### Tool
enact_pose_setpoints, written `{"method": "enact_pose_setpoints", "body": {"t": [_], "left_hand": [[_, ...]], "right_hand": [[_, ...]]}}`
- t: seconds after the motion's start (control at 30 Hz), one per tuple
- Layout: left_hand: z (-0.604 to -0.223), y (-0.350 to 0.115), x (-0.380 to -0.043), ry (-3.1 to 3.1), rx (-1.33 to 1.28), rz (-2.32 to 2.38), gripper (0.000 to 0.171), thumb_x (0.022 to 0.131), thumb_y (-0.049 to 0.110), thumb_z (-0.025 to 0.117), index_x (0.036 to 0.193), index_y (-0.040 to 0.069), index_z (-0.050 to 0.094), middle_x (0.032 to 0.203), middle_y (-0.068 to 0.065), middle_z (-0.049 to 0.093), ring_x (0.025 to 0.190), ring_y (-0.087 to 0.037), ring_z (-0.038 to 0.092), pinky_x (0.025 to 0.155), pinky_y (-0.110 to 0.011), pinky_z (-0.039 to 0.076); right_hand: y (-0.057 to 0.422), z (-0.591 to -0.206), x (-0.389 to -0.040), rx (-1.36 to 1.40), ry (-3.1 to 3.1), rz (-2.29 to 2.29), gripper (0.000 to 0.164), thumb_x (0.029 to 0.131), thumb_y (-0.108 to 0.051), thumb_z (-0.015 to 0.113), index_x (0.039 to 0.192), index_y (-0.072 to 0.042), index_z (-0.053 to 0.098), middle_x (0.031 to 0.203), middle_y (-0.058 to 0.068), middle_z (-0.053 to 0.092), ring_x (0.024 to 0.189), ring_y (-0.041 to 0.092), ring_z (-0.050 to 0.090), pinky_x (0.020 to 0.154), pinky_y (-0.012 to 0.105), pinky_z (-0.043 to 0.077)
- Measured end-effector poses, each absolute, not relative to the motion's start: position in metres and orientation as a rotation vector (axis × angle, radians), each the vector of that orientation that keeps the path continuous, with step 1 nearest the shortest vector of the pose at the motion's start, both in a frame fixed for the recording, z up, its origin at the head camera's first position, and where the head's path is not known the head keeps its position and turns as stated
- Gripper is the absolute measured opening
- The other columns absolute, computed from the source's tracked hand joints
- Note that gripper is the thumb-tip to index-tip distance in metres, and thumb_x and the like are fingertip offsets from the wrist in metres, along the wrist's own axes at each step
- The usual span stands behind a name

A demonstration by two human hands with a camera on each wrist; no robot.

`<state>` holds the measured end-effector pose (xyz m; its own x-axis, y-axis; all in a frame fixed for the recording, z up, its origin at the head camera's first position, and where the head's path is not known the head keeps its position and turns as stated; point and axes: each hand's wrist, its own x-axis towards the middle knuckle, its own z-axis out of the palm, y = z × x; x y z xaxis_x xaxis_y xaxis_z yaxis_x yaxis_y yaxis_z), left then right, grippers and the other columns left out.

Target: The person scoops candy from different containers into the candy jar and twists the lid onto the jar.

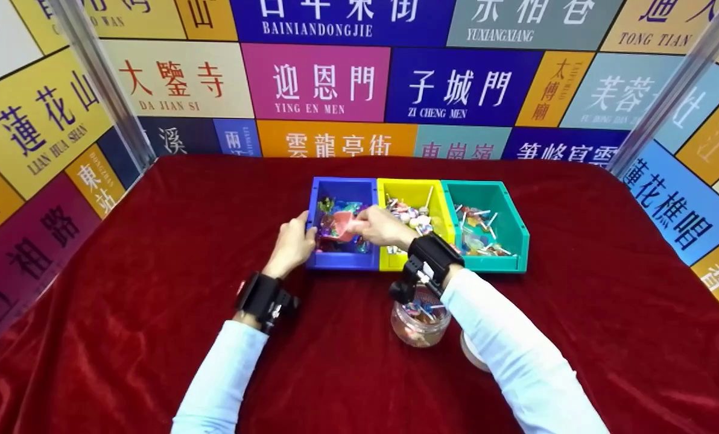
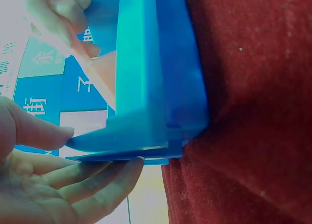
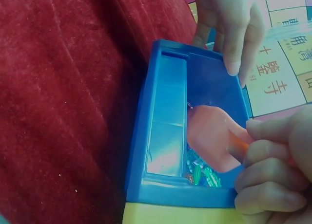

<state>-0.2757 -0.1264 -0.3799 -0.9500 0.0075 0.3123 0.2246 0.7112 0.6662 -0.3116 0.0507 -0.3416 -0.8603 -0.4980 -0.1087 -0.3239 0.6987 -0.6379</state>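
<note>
Pink plastic scoop [image 1: 340,228] with a short handle sits inside an open-topped blue plastic bin [image 1: 342,261], its blade among shiny wrapped candies [image 3: 208,177]. At left, a person's left hand [image 1: 292,242] grips the blue bin's left wall between thumb and fingers. The right hand [image 1: 386,226], closed round the scoop's handle, reaches in from the right. Scooping candy appears to be the step in hand; the next move seems to call for a level, steady blade, lifted clear of the rim while the bin is held fast.

Next along stand a yellow plastic bin [image 1: 389,263] of white-sticked lollipops [image 1: 421,222]; a round clear jar [image 1: 417,335] in front, holding sweets; a pale round object [image 1: 473,354], too covered by the right sleeve [image 1: 510,343] to identify; and a teal-green plastic bin [image 1: 493,264] with more lollipops. Dark red velvet cloth [image 1: 154,301] drapes the worktop.

Behind, coloured wall panels pair Chinese characters with romanised names. From left, a yellow panel [image 1: 49,123] reads "LIAN HUA SHAN", a cream one "DA JIAN SI", a pink one "YING EN MEN", dark blue ones "BAINIANDONGJIE" and "ZI CHENG MEN", a grey one "YUXIANGXIANG" and a tan one "TONG TIAN". No brand is legible on the bins or jar.
</note>
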Motion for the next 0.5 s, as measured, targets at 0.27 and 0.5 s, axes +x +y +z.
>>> {"method": "enact_pose_setpoints", "body": {"t": [0.27,0.5], "left_hand": [[-0.378,-0.124,-0.275,-2.662,-0.173,-1.137,0.035,0.087,0.002,0.046,0.12,-0.01,0.048,0.103,-0.029,0.059,0.096,-0.037,0.057,0.085,-0.044,0.045],[-0.377,-0.127,-0.275,-2.675,-0.151,-1.192,0.034,0.088,0.002,0.043,0.12,-0.009,0.048,0.097,-0.028,0.06,0.089,-0.036,0.059,0.084,-0.042,0.046]], "right_hand": [[0.061,-0.343,-0.314,-0.671,2.558,-0.953,0.032,0.09,-0.024,0.052,0.095,0.006,0.064,0.065,-0.001,0.05,0.053,0.005,0.039,0.046,0.016,0.032],[0.065,-0.343,-0.313,-0.695,2.51,-1.004,0.032,0.09,-0.024,0.051,0.099,0.005,0.063,0.062,-0.003,0.046,0.052,0.006,0.037,0.046,0.016,0.03]]}}
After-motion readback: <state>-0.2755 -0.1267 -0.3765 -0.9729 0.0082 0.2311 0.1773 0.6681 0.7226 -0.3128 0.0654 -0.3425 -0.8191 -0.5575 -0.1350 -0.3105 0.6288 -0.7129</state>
